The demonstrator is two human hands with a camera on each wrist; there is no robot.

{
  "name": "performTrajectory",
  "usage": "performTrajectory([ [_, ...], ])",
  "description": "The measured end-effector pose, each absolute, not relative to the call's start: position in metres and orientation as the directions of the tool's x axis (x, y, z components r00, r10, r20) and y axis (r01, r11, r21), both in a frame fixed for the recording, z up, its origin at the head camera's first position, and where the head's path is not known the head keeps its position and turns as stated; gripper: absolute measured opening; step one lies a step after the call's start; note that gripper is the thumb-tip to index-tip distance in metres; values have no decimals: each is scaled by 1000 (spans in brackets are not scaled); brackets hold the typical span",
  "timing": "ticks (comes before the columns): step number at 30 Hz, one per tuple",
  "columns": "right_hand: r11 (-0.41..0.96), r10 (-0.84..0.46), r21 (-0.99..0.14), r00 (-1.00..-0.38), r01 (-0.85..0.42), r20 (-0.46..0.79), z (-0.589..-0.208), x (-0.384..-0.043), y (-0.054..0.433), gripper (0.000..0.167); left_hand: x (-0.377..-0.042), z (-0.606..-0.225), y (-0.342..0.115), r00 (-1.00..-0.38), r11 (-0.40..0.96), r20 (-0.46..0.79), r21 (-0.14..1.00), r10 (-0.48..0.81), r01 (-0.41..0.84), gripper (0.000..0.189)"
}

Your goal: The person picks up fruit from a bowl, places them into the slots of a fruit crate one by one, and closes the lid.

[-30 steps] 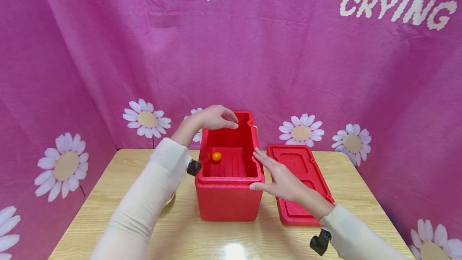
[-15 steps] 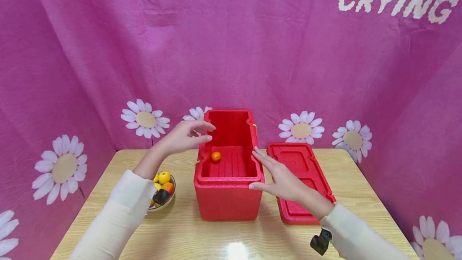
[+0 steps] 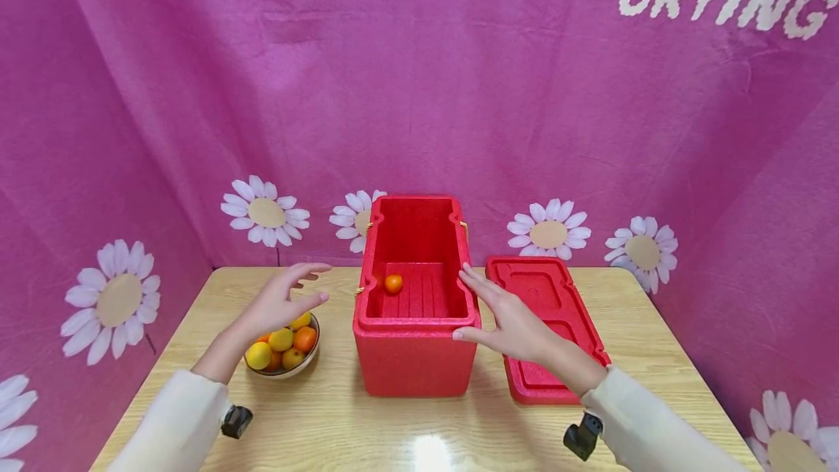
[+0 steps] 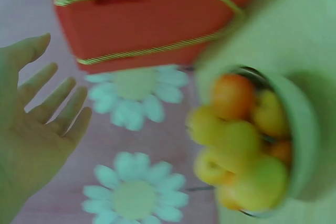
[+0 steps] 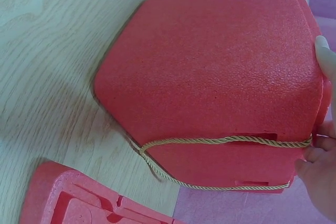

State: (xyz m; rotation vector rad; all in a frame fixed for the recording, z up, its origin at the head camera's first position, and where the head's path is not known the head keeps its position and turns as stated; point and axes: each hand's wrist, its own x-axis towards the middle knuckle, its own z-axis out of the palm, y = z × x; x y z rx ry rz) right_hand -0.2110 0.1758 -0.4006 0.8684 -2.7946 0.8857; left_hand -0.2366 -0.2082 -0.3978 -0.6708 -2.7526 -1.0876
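Red box (image 3: 416, 361) near "CRYING" curtain (image 3: 472, 108)

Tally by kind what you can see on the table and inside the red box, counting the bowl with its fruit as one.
Red box: 1
Red lid: 1
Bowl of fruit: 1
Orange fruit inside the box: 1
Total: 4

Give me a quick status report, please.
Left hand empty, near fruit bowl. Right hand touching red box. Orange fruit inside; lid off, out of the way.
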Motion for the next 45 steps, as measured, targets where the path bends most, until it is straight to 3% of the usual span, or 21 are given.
performTrajectory([
  [13, 672, -498, -513, -838, -535, 222, -401, -210, 175, 91, -202, -453, -250, -862, 713, 422, 509, 281, 482, 53],
  [21, 664, -494, -518, -836, -539, 237, -400, -211, 176, 91, -188, -471, -266, -872, 801, 432, 425, 230, 422, 53],
  [30, 655, -496, -512, -828, -555, 263, -402, -213, 176, 90, -173, -495, -263, -836, 874, 534, 339, 127, 349, 51],
  [45, 645, -486, -546, -839, -534, 247, -403, -213, 175, 91, -164, -505, -262, -894, 912, 447, 363, 9, 191, 50],
])
